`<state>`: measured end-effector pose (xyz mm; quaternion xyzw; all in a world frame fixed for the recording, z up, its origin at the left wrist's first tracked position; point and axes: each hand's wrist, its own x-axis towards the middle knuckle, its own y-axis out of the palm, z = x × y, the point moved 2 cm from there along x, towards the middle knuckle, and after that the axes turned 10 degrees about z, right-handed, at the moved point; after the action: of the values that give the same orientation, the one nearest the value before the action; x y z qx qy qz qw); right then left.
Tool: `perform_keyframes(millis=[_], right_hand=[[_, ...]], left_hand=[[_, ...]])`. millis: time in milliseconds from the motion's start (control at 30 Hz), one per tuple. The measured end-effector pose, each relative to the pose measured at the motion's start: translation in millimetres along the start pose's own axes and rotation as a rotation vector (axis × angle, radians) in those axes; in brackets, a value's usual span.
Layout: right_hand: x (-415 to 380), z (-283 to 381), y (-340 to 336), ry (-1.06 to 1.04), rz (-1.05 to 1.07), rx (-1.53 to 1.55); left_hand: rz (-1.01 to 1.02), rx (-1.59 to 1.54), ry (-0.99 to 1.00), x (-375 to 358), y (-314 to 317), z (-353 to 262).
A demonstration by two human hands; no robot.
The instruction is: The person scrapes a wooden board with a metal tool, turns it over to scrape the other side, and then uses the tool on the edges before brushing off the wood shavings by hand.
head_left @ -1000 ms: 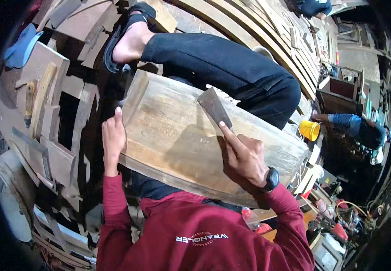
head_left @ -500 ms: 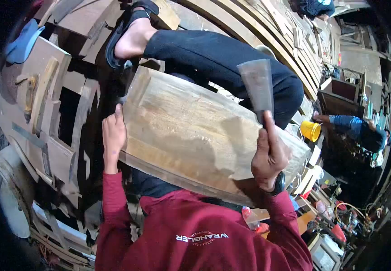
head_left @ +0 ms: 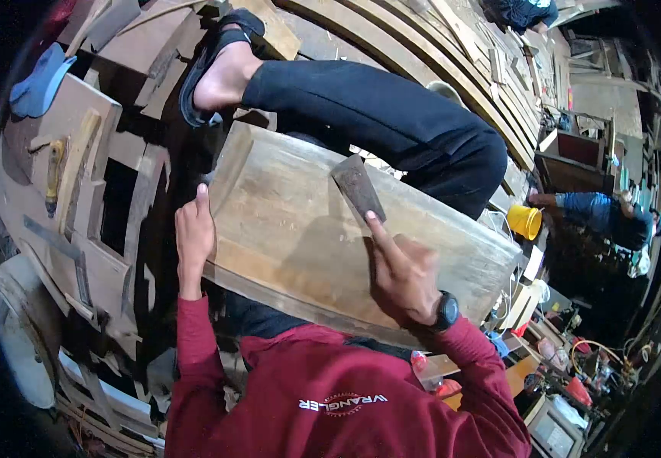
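Across my lap lies a wooden panel [head_left: 292,237] with a raised border, its face patchy brown and grey. My left hand [head_left: 194,233] grips its left edge, thumb up along the border and fingers wrapped around the side. In my right hand [head_left: 407,278] is a putty knife [head_left: 358,189] with a wide, dull metal blade. The index finger stretches along the blade, and the handle is hidden in my palm. The blade overlaps the panel's upper middle, its wide end near the far edge.
On the left, a workbench [head_left: 21,191] bears a yellow-handled tool [head_left: 54,174], a metal square [head_left: 51,238] and a blue cloth-like item [head_left: 38,80]. Long planks [head_left: 391,38] lie beyond my leg. A yellow bucket [head_left: 524,221] stands near another person [head_left: 601,221] at right.
My right hand has moved left and inward over the panel, and the putty knife has tilted from upright to leaning left. My left hand stays on the panel's edge.
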<state>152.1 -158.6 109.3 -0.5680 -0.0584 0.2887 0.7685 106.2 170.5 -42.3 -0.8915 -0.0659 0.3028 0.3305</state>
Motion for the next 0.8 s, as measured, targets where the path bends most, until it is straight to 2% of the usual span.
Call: perform_keyframes(millis=[100,200,267,300,333,367,400,467,533,567,600,667,733,800], right_hand=[[10,-14,-21,-0.053,-0.278,0.155],[14,-22,-32,0.077,-0.458,0.123],[12,-30,-31,0.135,-0.452,0.179],[8,-33,-30,0.246,-0.363,0.25],[8,-43,-21,0.146,-0.447,0.252],[5,-49,-19,0.196,-0.41,0.27],[2,-52,-18,0.247,-0.37,0.281],[3,-53,-18,0.21,-0.397,0.286],[4,-54,-19,0.227,-0.401,0.331],[4,-55,-18,0.227,-0.403,0.336],[5,-56,-18,0.231,-0.404,0.34],[3,-58,-15,0.206,-0.418,0.341],[7,-60,-10,0.143,-0.473,0.33],[5,-55,-14,0.198,-0.413,0.337]], left_hand=[[-0.025,-0.036,-0.029,-8,0,0],[-0.113,-0.085,0.07,-2,0,2],[-0.196,-0.045,0.108,-13,-8,-9],[-0.159,-0.111,0.204,-16,-12,-12],[-0.104,-0.139,0.248,-25,-20,-28],[-0.104,0.054,0.478,-26,-26,-32],[0.008,0.012,0.47,-36,-30,-47],[0.037,0.061,0.464,-37,-26,-54],[-0.3,0.217,0.365,-17,-35,-36],[-0.517,0.177,0.347,-12,-43,-27],[-0.593,-0.106,0.302,-16,-48,-36],[-0.573,-0.146,0.397,-24,-41,-58],[-0.416,0.082,0.478,-30,-27,-82],[-0.23,-0.094,0.521,-33,-4,-110]])
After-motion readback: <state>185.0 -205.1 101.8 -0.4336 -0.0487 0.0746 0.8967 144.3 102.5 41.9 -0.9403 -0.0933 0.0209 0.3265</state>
